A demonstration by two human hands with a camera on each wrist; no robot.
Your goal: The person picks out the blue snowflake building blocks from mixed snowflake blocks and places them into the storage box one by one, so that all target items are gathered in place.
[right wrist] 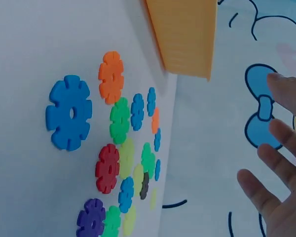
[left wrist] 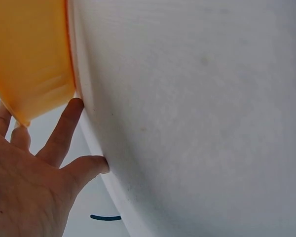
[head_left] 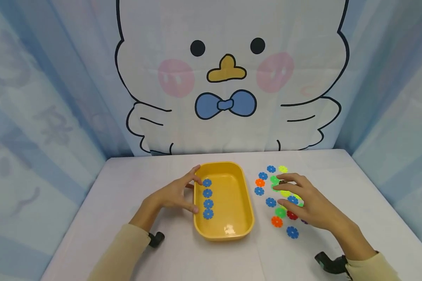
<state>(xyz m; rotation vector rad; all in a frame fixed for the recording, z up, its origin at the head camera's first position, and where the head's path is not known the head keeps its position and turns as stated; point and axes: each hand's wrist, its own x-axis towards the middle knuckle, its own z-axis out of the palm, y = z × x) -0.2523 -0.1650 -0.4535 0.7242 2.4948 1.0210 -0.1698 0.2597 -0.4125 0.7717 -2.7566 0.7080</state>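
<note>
A yellow plastic tray (head_left: 247, 218) sits on the table, with a column of several blue flower-shaped discs (head_left: 208, 203) along its left inner side. My left hand (head_left: 176, 193) is at the tray's left side, fingers spread, fingertips right at the rim. In the left wrist view, the left hand (left wrist: 34, 173) reaches toward the tray's outer wall (left wrist: 44, 98). To the right lie loose flower-shaped discs, among them a blue one (head_left: 292, 232), an orange one (head_left: 276, 221) and a red one (head_left: 292, 215). Above them hovers my right hand (head_left: 311, 203), fingers apart with nothing between them.
A white cloth covers the table (head_left: 126, 179). Behind it hangs a curtain (head_left: 228, 132) printed with a cartoon bird, and more curtains close in both sides. Each wrist carries a black camera mount, the right one (head_left: 332, 265) close over the table.
</note>
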